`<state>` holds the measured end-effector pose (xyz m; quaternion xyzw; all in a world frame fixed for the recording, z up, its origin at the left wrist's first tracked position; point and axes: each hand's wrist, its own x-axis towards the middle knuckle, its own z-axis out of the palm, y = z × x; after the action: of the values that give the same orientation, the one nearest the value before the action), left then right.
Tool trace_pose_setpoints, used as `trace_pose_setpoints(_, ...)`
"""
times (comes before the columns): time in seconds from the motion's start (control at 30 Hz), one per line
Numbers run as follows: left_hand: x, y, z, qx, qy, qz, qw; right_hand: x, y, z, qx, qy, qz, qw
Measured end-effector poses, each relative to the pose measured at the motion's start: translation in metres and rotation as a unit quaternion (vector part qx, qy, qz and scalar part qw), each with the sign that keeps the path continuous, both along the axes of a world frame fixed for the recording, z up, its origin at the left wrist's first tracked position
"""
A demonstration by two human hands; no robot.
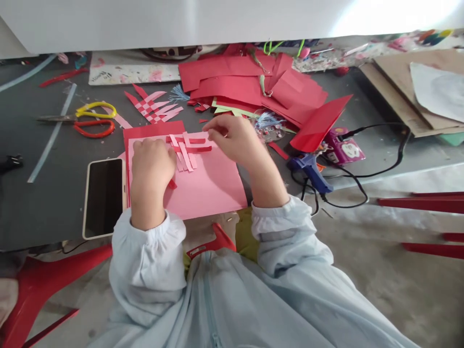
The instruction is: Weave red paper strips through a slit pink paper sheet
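Observation:
A small weave of pink and red paper strips lies over a pink paper sheet. My left hand is closed over the left end of the red strips, its fingertips mostly hidden beneath it. A bit of red paper sticks out below that hand. At the right ends of the strips, my right hand is curled with thumb and forefinger pinched together; what lies between them is too small to make out. Red paper shows under the pink sheet's far edge.
Behind lie a finished-looking woven piece and a heap of red paper. Scissors and a phone are to the left. To the right are a blue glue gun, its black cord, a purple box and cardboard.

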<state>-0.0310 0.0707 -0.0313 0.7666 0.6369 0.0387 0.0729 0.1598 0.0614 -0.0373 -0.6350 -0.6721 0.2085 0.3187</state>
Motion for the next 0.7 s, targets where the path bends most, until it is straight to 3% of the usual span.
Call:
trace_pose_setpoints(0.17, 0.019, 0.000, -0.021, 0.022, -0.043, 0.074, 0.996, -0.012, 0.007, -0.023, -0.030, -0.115, 0.039, 0.992)
trace_pose_setpoints(0.4, 0.034, 0.001, -0.021, -0.009, -0.060, 0.087, 0.994, -0.014, 0.006, -0.036, -0.044, -0.152, 0.069, 0.985)
trace_pose_setpoints(0.7, 0.033, 0.011, -0.021, -0.013, -0.251, 0.123, 0.960, -0.012, 0.006, -0.036, -0.042, -0.145, 0.076, 0.986)
